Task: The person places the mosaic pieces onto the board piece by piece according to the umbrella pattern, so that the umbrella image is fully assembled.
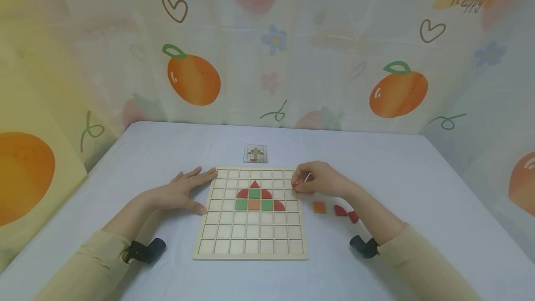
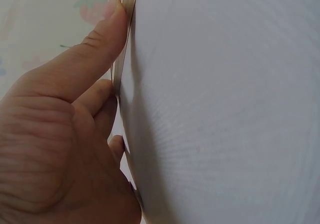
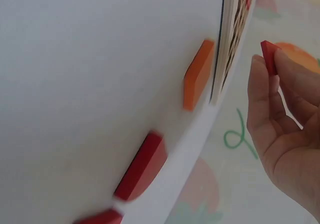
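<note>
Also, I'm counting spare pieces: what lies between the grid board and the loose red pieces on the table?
An orange square lies between the grid board and the loose red pieces, as the head view shows.

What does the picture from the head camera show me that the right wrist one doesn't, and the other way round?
Only the head view: the left hand at the board's left edge, the small pattern card, and the green squares laid on the grid board.

Only the right wrist view: the thick side faces of the loose pieces, seen from low down.

Both: the right hand pinching a red piece, the orange square, two loose red pieces, and at least part of the board.
</note>
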`<action>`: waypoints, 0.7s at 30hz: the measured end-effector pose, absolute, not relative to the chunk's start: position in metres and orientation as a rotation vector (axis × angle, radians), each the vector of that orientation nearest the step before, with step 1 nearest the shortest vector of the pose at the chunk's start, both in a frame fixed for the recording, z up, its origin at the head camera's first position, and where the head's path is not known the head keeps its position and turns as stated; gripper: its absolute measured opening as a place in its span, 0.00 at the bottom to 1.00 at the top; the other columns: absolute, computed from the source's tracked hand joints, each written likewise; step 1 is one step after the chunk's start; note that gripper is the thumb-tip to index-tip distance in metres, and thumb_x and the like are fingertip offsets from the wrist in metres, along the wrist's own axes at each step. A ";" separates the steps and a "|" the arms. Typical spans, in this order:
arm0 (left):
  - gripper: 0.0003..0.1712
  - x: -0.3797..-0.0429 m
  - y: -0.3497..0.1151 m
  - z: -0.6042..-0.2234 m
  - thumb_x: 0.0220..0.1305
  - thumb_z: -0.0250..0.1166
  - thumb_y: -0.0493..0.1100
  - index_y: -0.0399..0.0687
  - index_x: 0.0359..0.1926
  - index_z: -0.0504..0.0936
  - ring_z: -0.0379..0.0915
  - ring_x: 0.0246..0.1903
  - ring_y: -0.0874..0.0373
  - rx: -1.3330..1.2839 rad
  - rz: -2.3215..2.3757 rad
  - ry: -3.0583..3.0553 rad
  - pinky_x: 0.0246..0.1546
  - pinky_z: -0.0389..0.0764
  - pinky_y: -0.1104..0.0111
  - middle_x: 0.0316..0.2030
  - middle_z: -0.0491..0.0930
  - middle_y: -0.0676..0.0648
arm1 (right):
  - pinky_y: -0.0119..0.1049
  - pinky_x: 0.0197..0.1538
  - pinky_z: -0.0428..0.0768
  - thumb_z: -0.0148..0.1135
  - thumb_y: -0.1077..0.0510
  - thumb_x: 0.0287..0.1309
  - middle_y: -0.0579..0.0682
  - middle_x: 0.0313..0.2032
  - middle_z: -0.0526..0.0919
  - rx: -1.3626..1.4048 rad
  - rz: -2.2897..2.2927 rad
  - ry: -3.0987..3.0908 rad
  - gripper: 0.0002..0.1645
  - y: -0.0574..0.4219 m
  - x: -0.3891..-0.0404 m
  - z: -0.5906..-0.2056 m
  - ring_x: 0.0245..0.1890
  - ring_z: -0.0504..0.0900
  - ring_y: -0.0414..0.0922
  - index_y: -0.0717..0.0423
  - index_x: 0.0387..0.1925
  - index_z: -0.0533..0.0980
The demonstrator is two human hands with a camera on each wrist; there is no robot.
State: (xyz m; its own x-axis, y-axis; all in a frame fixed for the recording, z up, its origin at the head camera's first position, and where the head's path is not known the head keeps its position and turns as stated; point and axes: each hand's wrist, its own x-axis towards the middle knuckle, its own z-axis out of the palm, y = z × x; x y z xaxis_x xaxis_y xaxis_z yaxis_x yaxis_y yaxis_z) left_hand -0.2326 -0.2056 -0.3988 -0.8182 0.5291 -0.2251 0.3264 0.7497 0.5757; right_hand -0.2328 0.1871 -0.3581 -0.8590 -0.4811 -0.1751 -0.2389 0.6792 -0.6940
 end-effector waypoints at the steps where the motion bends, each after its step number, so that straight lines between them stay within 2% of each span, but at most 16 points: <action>1: 0.62 -0.233 -0.206 -0.399 0.48 0.74 0.62 0.53 0.78 0.51 0.29 0.78 0.33 0.656 0.747 2.573 0.72 0.26 0.32 0.79 0.47 0.45 | 0.32 0.36 0.80 0.67 0.60 0.59 0.47 0.33 0.82 -0.580 -0.982 2.547 0.03 0.182 -0.233 -0.358 0.29 0.78 0.42 0.50 0.36 0.83; 5: 0.62 -0.232 -0.206 -0.400 0.48 0.74 0.62 0.53 0.78 0.51 0.29 0.78 0.33 0.651 0.751 2.574 0.72 0.26 0.33 0.79 0.48 0.45 | 0.32 0.43 0.80 0.67 0.60 0.59 0.43 0.37 0.87 -0.625 -0.942 2.561 0.07 0.165 -0.233 -0.356 0.36 0.80 0.40 0.46 0.38 0.85; 8: 0.62 -0.233 -0.206 -0.399 0.47 0.75 0.62 0.53 0.78 0.51 0.29 0.78 0.33 0.647 0.753 2.574 0.72 0.25 0.33 0.79 0.48 0.45 | 0.33 0.50 0.81 0.66 0.63 0.59 0.42 0.40 0.89 -0.672 -0.939 2.556 0.10 0.152 -0.234 -0.355 0.41 0.82 0.39 0.47 0.40 0.86; 10: 0.62 -0.233 -0.205 -0.399 0.47 0.75 0.62 0.53 0.78 0.52 0.29 0.78 0.33 0.654 0.747 2.578 0.72 0.26 0.33 0.79 0.48 0.44 | 0.33 0.51 0.83 0.66 0.64 0.59 0.44 0.40 0.89 -0.720 -0.956 2.539 0.11 0.143 -0.235 -0.355 0.41 0.84 0.38 0.49 0.42 0.86; 21: 0.61 -0.235 -0.206 -0.401 0.48 0.75 0.62 0.54 0.78 0.52 0.30 0.78 0.33 0.669 0.738 2.582 0.72 0.26 0.32 0.79 0.49 0.46 | 0.28 0.47 0.84 0.67 0.66 0.58 0.46 0.39 0.90 -0.834 -0.999 2.490 0.10 0.100 -0.237 -0.348 0.38 0.85 0.36 0.52 0.40 0.86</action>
